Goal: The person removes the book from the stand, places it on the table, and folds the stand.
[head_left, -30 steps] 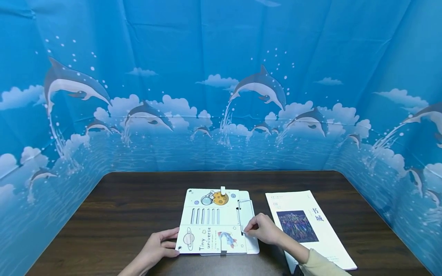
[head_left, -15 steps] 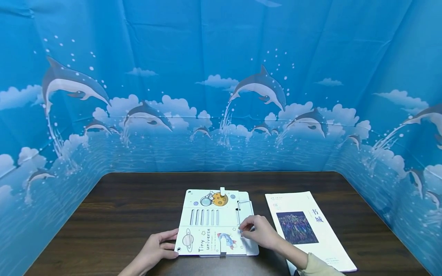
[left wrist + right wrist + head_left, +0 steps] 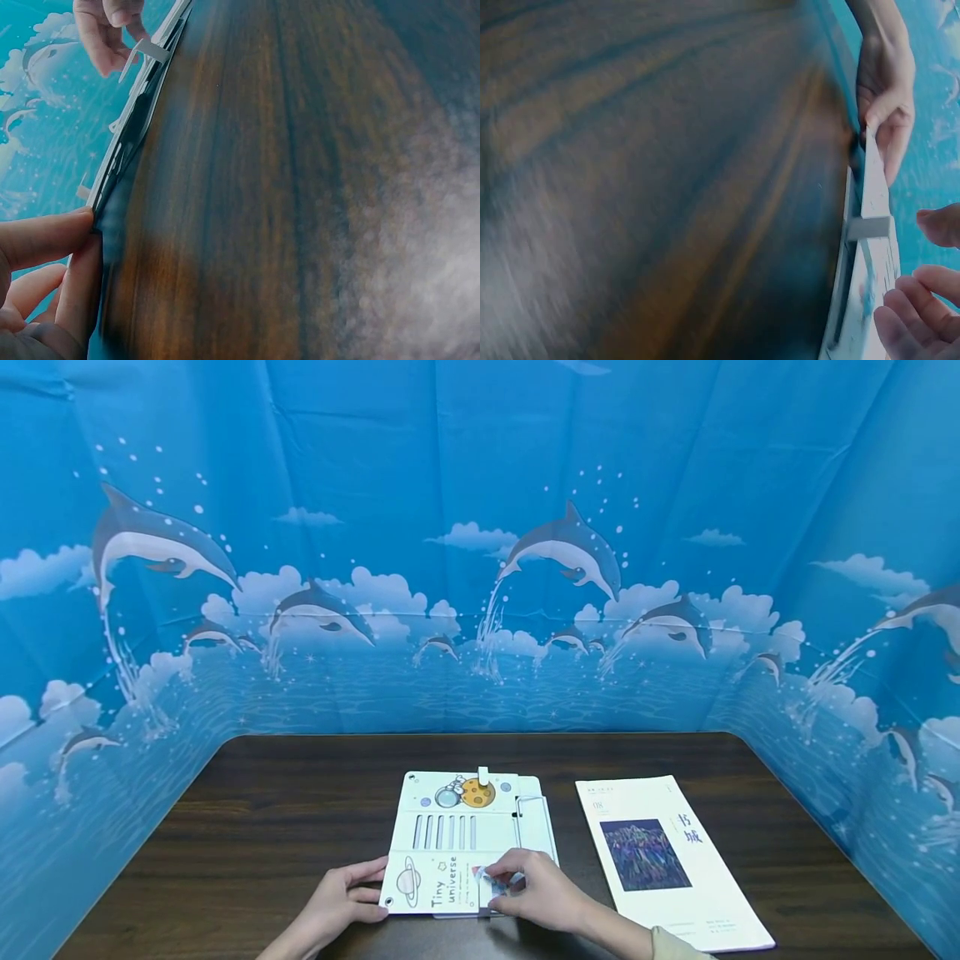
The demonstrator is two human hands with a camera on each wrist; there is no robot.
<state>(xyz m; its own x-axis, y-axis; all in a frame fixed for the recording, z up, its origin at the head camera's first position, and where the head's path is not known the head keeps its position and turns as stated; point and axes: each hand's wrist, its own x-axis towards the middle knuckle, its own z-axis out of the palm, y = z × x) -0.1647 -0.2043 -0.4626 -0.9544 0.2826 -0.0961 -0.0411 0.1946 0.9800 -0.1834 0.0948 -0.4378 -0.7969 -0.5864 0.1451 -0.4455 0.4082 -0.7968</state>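
Observation:
A white book stand (image 3: pixel 405 839) lies flat on the table, printed with a planet, an astronaut, a rocket and "Tiny universe". My left hand (image 3: pixel 341 900) pinches its left edge between thumb and fingers, also plain in the left wrist view. Above the lower right of the stand hovers my right hand (image 3: pixel 543 893), its thumb and fingers apart and loosely bent. They are near the page clip (image 3: pixel 870 228) on the front edge, with nothing visibly held. Another clip (image 3: pixel 483 776) sits at the far edge. A thin wire bracket (image 3: pixel 518 827) lies along the right side, partly hidden by the right hand.
To the right of the stand a white book (image 3: pixel 720 893) with a dark picture and Chinese characters lies on the dark wooden table (image 3: pixel 300 802). A blue dolphin-print cloth (image 3: pixel 390 677) hangs around the table's back and sides.
My right hand has left the wire bracket on the right and moved left and toward the front edge, over the rocket picture near the clip. My left hand has stayed on the stand's edge.

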